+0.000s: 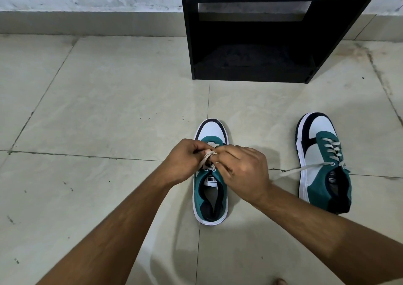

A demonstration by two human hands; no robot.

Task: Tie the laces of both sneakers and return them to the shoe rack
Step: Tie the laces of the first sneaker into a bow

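Two teal, white and black sneakers stand on the tiled floor with toes pointing away from me. Over the near sneaker [209,188] in the middle, my left hand [183,160] and my right hand [244,169] meet above the tongue, both pinching its beige laces [206,158], which rise from the top eyelets into my fingers. The other sneaker [322,164] stands to the right, apart from my hands. Its lace [292,171] is untied and trails left across the floor.
A black shoe rack [250,71] with open shelves stands straight ahead against the white wall, its lower shelf dark and unoccupied. Beige floor tiles [98,110] spread to the left and in front. A toe shows at the bottom edge [279,281].
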